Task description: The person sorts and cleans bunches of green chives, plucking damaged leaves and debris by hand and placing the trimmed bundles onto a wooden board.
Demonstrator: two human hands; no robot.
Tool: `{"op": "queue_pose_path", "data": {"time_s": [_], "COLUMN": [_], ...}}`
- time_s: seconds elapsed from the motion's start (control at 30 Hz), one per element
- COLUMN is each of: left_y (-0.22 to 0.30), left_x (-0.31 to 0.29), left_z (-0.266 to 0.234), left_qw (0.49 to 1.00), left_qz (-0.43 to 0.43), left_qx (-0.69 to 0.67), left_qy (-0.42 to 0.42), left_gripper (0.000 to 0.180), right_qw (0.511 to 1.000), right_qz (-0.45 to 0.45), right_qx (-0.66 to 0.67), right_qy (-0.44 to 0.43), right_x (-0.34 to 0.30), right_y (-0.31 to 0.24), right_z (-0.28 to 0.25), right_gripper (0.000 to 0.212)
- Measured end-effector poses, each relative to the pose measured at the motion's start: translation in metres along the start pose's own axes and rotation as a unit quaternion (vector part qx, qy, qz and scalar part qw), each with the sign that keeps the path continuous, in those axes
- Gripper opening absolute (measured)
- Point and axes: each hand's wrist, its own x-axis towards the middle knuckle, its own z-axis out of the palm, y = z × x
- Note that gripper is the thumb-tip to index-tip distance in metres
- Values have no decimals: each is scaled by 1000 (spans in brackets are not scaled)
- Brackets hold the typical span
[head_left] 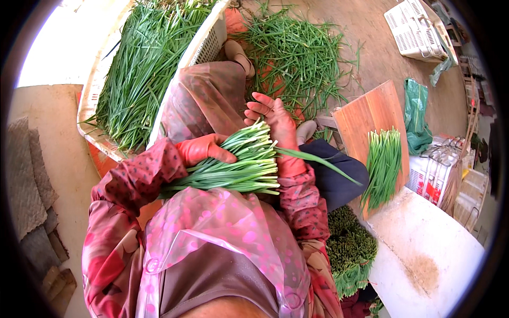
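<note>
carefully, the fingers of the left hand (204, 150) close around the bunch of green chives (233, 167) on the lap, and the right hand (278, 127) grips its white ends. better keep the ends level; the basket (204, 45) stands near.

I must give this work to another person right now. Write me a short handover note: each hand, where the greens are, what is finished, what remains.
Left hand: red glove, gripping the bunch of green stalks on the lap.
Right hand: red glove, steadying the pale cut ends of that bunch.
Greens: a large supply in the white crate at upper left; loose stalks on the ground ahead.
Done: one small bunch on the wooden board; stacked bundles at lower right.
Left: the bunch in hand, plus the crate and the loose stalks.
</note>
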Motion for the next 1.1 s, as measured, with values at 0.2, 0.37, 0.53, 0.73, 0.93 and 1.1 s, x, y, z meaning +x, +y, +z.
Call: {"op": "queue_pose_path", "data": {"time_s": [0.2,0.37,0.53,0.73,0.93,1.1], "left_y": [-4,-28,-34,-37,-41,-50], "left_x": [-35,-40,-46,-50,-57,-46], "left_z": [25,28,35,33,28,16], "left_qw": [990,965,955,957,954,935], "left_qz": [62,120,141,158,167,183], "left_qx": [-49,-153,-198,-182,-194,-289], "left_qy": [119,174,170,161,154,96], "left_gripper": [47,44,38,37,40,40], "right_qw": [950,849,900,967,852,524], "right_qz": [109,154,123,64,-85,11], "right_qx": [-268,-500,-415,-236,-416,-806], "right_qy": [-114,-74,44,77,307,277], "right_x": [-24,-35,-46,-40,-26,-19], "right_y": [-37,-31,-27,-30,-102,-126], "right_z": [20,36,40,13,-26,-12], "right_gripper": [64,46,36,19,21,51]}}
